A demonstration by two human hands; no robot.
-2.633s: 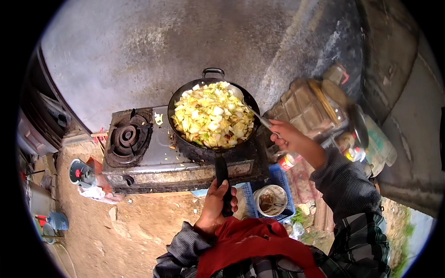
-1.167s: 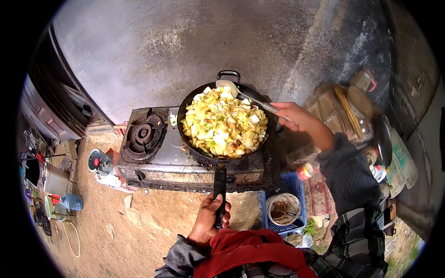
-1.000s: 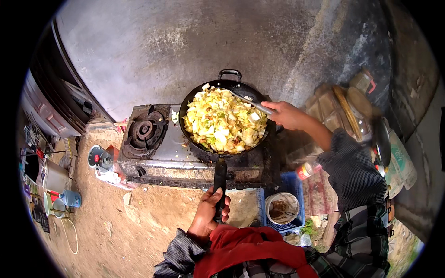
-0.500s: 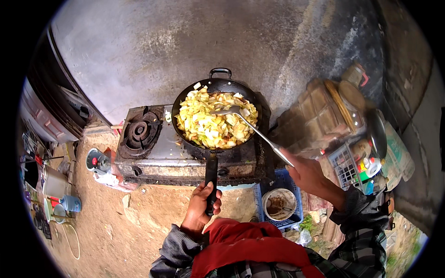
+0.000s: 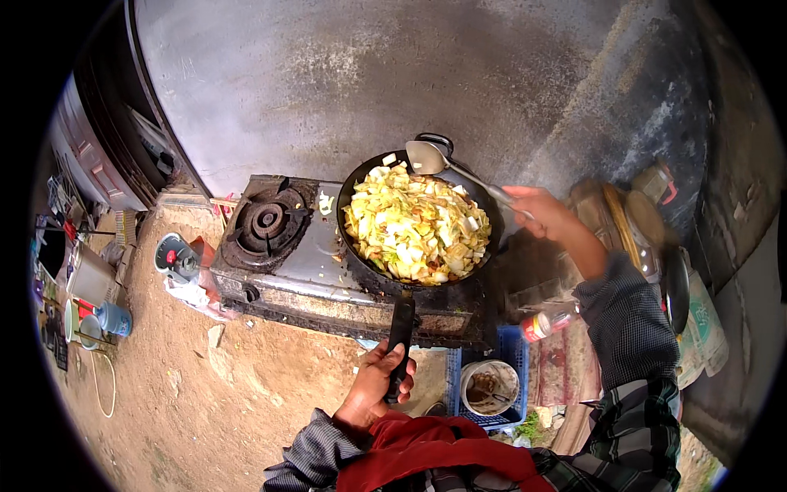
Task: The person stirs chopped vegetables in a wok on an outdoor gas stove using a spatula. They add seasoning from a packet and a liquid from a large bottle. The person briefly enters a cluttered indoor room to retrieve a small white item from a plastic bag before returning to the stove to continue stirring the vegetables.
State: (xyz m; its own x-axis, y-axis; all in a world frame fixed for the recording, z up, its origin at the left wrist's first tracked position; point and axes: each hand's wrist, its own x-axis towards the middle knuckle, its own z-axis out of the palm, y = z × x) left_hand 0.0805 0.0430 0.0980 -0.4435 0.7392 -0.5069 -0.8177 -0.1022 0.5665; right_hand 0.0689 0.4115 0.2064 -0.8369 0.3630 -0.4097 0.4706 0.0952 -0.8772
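A black wok (image 5: 357,261) heaped with chopped cabbage (image 5: 414,225) sits over the right side of a grimy two-burner gas stove (image 5: 316,254). My left hand (image 5: 375,381) is wrapped round the wok's black handle (image 5: 401,328), which points toward me. In my right hand (image 5: 541,215) is the grip of a metal wok spatula (image 5: 471,176). Its broad blade lies at the wok's far rim, near the small loop handle (image 5: 434,141), above the cabbage. A few cabbage bits (image 5: 325,203) lie on the stove top.
The left burner (image 5: 269,220) is bare. A grey wall (image 5: 328,82) rises behind the stove. Below its right end stands a blue crate (image 5: 515,348) holding a white bucket (image 5: 489,365). A red-labelled bottle (image 5: 548,323) lies nearby. At left are a red-and-white bag (image 5: 197,287) and a blue jug (image 5: 113,320).
The spatula has gone from within the cabbage to the wok's far rim, its blade now turned broadside. My right hand has moved up and away from me. My left hand keeps its hold.
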